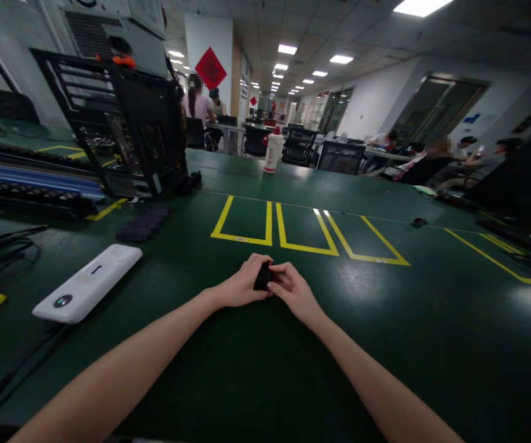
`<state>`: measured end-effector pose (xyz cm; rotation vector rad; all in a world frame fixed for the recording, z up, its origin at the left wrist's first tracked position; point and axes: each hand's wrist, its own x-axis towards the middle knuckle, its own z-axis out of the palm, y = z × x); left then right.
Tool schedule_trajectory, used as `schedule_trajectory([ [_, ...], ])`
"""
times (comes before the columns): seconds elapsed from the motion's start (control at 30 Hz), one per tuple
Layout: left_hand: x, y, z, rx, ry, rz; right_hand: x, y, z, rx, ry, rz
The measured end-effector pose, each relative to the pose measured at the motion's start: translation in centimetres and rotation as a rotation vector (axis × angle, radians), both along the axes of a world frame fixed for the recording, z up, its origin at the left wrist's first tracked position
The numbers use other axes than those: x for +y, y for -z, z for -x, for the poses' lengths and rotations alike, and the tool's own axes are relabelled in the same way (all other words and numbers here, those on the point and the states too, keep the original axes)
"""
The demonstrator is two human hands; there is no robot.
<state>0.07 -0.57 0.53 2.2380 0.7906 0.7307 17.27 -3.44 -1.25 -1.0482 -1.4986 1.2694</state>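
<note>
Close to the middle of the green table point(228, 351), a small black object point(262, 280) sits between my two hands. Its kind does not show, since my fingers cover much of it. My left hand point(245, 283) is wrapped over it from the left, thumb along the near side. From the right, my right hand point(295, 290) pinches its end with thumb and fingertips. Just beyond the hands, yellow tape outlines point(269, 227) mark the tabletop.
On the left lie a white power bank point(87, 283) with a cable and a dark blurred phone-like slab point(143, 223). Behind them stands an open black computer case point(149, 129). A white bottle point(273, 152) stands at the far edge. A small black round piece point(418, 222) lies right.
</note>
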Motion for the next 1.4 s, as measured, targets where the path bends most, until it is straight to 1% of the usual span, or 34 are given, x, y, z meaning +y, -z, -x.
schedule_trajectory([
  [0.1, -0.04, -0.13, -0.04, 0.007, -0.005, 0.012, -0.23, -0.22, 0.08, 0.011, -0.002, -0.004],
  [0.33, -0.11, -0.45, -0.22, 0.002, -0.002, 0.01, -0.22, -0.99, 0.45, -0.031, 0.061, -0.019],
  [0.47, -0.16, -0.53, -0.16, 0.013, -0.006, 0.017, -0.26, -0.91, 0.32, -0.066, 0.041, 0.011],
  [0.63, 0.05, -0.22, -0.18, 0.015, -0.007, 0.031, -0.38, -0.71, 0.03, -0.017, -0.012, 0.008],
  [0.83, 0.3, 0.06, -0.18, 0.012, 0.011, 0.008, 0.11, -0.37, 0.31, -0.02, 0.077, -0.032],
  [1.0, 0.21, 0.06, -0.08, 0.004, 0.005, -0.002, 0.19, -0.32, 0.4, -0.048, 0.088, -0.015],
  [1.1, 0.25, 0.09, -0.11, 0.012, 0.0, 0.004, -0.04, -0.4, 0.15, -0.075, 0.047, -0.007],
  [1.23, 0.28, 0.05, -0.1, 0.009, 0.016, -0.015, -0.24, -0.41, -0.11, -0.011, -0.027, -0.014],
  [1.3, 0.28, 0.06, -0.11, 0.012, 0.006, -0.006, -0.24, -0.41, -0.06, -0.007, -0.016, -0.014],
  [1.4, 0.34, 0.2, -0.2, 0.013, -0.005, 0.004, -0.13, -0.46, 0.2, -0.018, 0.044, -0.019],
])
